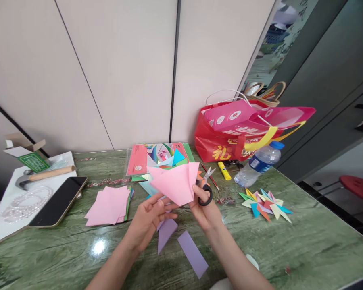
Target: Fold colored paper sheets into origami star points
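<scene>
A folded sheet of pink paper (174, 183) is held up over the table, its right edge pinched by my right hand (206, 213). Black-handled scissors (206, 195) also hang in my right hand, blades pointing up and away. My left hand (148, 221) has its fingers loosely apart at the paper's lower left edge; I cannot tell how firmly they touch it. Below the hands lie a purple paper triangle (167, 235) and a purple paper strip (193, 253). Behind the pink sheet, several folded coloured pieces, including a blue one (178, 156), are partly hidden.
A stack of pink paper (107, 205) lies left, beside a phone (59, 201), hammer (51, 174) and beads (28, 205). A red bag (211, 141), glue stick (224, 170), water bottle (258, 163) and folded paper star (266, 204) stand or lie right.
</scene>
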A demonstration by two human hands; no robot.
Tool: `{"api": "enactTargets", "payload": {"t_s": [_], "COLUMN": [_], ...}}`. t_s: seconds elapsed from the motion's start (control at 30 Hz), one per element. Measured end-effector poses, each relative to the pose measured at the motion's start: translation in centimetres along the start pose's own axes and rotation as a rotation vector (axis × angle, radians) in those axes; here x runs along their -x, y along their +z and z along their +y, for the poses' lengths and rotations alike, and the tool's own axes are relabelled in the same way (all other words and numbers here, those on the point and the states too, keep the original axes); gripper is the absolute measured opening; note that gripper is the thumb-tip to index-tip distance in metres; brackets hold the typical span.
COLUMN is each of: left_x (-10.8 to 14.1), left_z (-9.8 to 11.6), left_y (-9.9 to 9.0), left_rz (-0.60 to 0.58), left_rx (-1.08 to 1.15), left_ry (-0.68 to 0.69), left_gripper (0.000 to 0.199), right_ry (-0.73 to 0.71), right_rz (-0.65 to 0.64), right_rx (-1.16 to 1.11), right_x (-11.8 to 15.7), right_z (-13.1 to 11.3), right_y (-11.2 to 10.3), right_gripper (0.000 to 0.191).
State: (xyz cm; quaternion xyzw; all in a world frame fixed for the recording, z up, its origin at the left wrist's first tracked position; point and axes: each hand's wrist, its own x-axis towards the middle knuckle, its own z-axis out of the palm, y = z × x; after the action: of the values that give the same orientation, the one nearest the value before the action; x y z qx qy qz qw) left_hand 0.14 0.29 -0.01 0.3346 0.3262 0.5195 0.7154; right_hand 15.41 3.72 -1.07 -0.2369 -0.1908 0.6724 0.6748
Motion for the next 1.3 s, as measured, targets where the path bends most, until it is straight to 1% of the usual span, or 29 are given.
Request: {"api": "enactTargets", "payload": {"t_s": [0.1, 0.23, 0.3, 0.4, 0.47, 0.5, 0.57, 0.63, 0.7, 0.77, 0.8, 0.87, 0.93, 1.03, 1.1, 1.17, 1.23, 1.3], "left_x": [0.0, -0.1, -0.1, -0.2, -0.3, -0.3, -0.4, -0.4, -0.3, -0.2, -0.2, -0.1, 0.0, 0.2, 0.4, 0.5, 0.6, 0.6], "left_z": [0.6, 0.9, 0.8, 0.7, 1.0, 1.3, 1.9, 2.5, 2.9, 3.1, 3.1, 2.8, 2.3, 1.1, 0.3, -0.2, -0.3, -0.1], "left_y": [-0.1, -0.3, -0.3, -0.4, -0.4, -0.5, -0.7, -0.9, -1.1, -1.2, -1.2, -1.0, -0.7, 0.1, 0.6, 0.8, 0.8, 0.5], "left_rz": [0.083, 0.162, 0.218, 0.326, 0.395, 0.427, 0.476, 0.520, 0.563, 0.568, 0.557, 0.532, 0.510, 0.437, 0.369, 0.327, 0.310, 0.328], "left_rx": [-0.009, -0.015, -0.054, -0.115, -0.123, -0.121, -0.120, -0.127, -0.140, -0.156, -0.164, -0.175, -0.189, -0.236, -0.268, -0.296, -0.305, -0.305], "left_ry": [-0.020, -0.043, -0.006, 0.087, 0.116, 0.128, 0.168, 0.223, 0.263, 0.287, 0.298, 0.315, 0.313, 0.261, 0.196, 0.156, 0.152, 0.180], "left_gripper": [0.019, 0.017, 0.017, 0.020, 0.022, 0.023, 0.025, 0.025, 0.026, 0.024, 0.022, 0.019, 0.017, 0.019, 0.021, 0.021, 0.022, 0.023], "right_ry": [0.021, -0.018, -0.044, -0.080, -0.080, -0.065, 0.008, 0.149, 0.351, 0.455, 0.468, 0.351, 0.236, 0.134, 0.096, 0.074, 0.065, 0.069], "right_rz": [-0.029, -0.025, 0.014, 0.081, 0.083, 0.061, -0.045, -0.221, -0.371, -0.426, -0.426, -0.328, -0.182, 0.000, 0.046, 0.051, 0.046, 0.051], "right_rx": [0.090, 0.199, 0.233, 0.319, 0.409, 0.459, 0.556, 0.637, 0.663, 0.631, 0.603, 0.526, 0.487, 0.460, 0.442, 0.438, 0.451, 0.463], "right_x": [0.1, 0.3, 0.4, 0.7, 0.9, 1.1, 1.6, 2.3, 3.1, 3.9, 4.3, 4.6, 4.6, 4.2, 3.9, 3.8, 3.8, 3.8], "right_z": [0.2, 0.8, 1.3, 1.9, 2.1, 2.1, 2.1, 2.3, 2.7, 3.2, 3.4, 3.7, 3.8, 3.7, 3.6, 3.5, 3.5, 3.4], "right_y": [0.4, 0.5, 0.4, 0.2, 0.3, 0.4, 0.6, 0.9, 1.3, 1.6, 1.8, 2.0, 2.0, 1.9, 1.8, 1.7, 1.6, 1.7], "right_gripper": [0.036, 0.041, 0.042, 0.042, 0.040, 0.039, 0.037, 0.037, 0.037, 0.039, 0.039, 0.036, 0.036, 0.039, 0.039, 0.037, 0.034, 0.034]}}
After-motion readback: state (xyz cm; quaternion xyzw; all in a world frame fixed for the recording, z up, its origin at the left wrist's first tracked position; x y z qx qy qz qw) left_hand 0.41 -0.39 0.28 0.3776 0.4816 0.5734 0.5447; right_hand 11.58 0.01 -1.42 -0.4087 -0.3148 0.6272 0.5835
